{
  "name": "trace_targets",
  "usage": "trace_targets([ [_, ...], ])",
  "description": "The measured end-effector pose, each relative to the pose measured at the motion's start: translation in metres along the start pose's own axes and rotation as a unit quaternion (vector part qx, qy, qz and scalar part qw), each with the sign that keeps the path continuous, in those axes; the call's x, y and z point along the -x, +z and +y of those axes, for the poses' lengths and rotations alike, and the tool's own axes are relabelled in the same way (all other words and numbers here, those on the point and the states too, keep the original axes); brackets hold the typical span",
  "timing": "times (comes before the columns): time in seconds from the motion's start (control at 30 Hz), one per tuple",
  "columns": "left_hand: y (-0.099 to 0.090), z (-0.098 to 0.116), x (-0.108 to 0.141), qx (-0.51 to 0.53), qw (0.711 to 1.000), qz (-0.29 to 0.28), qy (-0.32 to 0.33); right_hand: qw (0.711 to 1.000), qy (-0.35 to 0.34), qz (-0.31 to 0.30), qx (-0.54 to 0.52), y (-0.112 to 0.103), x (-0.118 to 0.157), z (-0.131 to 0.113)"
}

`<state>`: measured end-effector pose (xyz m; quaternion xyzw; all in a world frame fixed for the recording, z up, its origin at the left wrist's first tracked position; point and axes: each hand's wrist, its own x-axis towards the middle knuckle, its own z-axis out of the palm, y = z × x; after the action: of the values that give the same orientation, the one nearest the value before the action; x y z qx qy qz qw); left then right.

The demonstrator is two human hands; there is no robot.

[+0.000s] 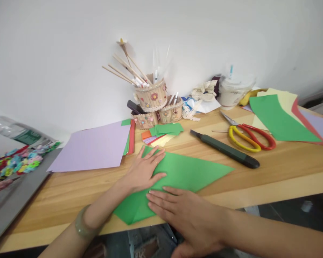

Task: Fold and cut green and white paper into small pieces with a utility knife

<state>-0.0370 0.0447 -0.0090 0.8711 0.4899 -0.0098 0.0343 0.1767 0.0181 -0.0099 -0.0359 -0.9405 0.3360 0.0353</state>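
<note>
A folded sheet of green paper (188,168) lies on the wooden table near its front edge, with one pointed corner reaching right. My left hand (145,170) rests flat on its upper left part, fingers stretched and a little apart. Lower down, my right hand (184,211) lies with extended fingers on the paper's near part, its palm over the table edge. Neither hand grips anything. Some of the paper is hidden under both hands. Right of the paper lies a dark green utility knife (228,152).
Scissors (244,138) with red and yellow handles lie beyond the knife. Purple paper (94,147) covers a stack at left; more coloured sheets (280,122) lie far right. Decorated pen holders (152,96) stand by the wall, behind small paper pieces (167,129). A plastic bottle (21,132) lies far left.
</note>
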Motion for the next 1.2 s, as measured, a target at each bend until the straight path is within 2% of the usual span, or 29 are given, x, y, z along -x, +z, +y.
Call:
trace_targets([
  [0.1, 0.006, 0.001, 0.002, -0.003, 1.000, -0.014, 0.004, 0.996, 0.069, 0.051, 0.028, 0.005, 0.010, 0.002],
  [0.2, 0.011, -0.002, 0.004, 0.005, 1.000, -0.009, 0.007, 0.979, 0.144, 0.092, 0.113, 0.010, 0.037, 0.010],
  [0.27, 0.013, -0.004, 0.005, 0.016, 1.000, 0.000, 0.004, 0.952, 0.172, 0.143, 0.210, 0.013, 0.064, 0.018],
  [0.37, 0.014, -0.005, 0.007, 0.035, 0.999, 0.000, -0.009, 0.883, 0.183, 0.230, 0.368, 0.015, 0.103, 0.027],
  [0.47, 0.013, -0.005, 0.007, 0.055, 0.998, -0.008, -0.022, 0.841, 0.186, 0.244, 0.446, 0.012, 0.127, 0.029],
  [0.6, 0.012, -0.004, 0.005, 0.069, 0.997, -0.001, -0.029, 0.826, 0.197, 0.243, 0.468, 0.009, 0.132, 0.028],
  [0.67, 0.012, -0.004, 0.004, 0.066, 0.997, -0.003, -0.027, 0.821, 0.203, 0.252, 0.469, 0.009, 0.124, 0.028],
  [0.73, 0.011, -0.003, 0.004, 0.060, 0.998, -0.006, -0.025, 0.840, 0.185, 0.249, 0.446, 0.012, 0.106, 0.026],
  [0.87, 0.011, -0.003, 0.004, 0.059, 0.998, 0.000, -0.023, 0.935, 0.126, 0.156, 0.293, 0.023, 0.044, 0.012],
  [0.97, 0.010, -0.004, 0.003, 0.065, 0.998, -0.005, -0.015, 0.974, 0.082, 0.099, 0.184, 0.034, -0.006, -0.007],
  [1.1, 0.007, -0.006, 0.003, 0.070, 0.997, -0.015, -0.011, 0.988, 0.020, 0.071, 0.134, 0.052, -0.055, -0.031],
  [1.2, 0.006, -0.006, 0.004, 0.070, 0.997, -0.013, -0.005, 0.988, -0.034, 0.075, 0.131, 0.058, -0.071, -0.040],
])
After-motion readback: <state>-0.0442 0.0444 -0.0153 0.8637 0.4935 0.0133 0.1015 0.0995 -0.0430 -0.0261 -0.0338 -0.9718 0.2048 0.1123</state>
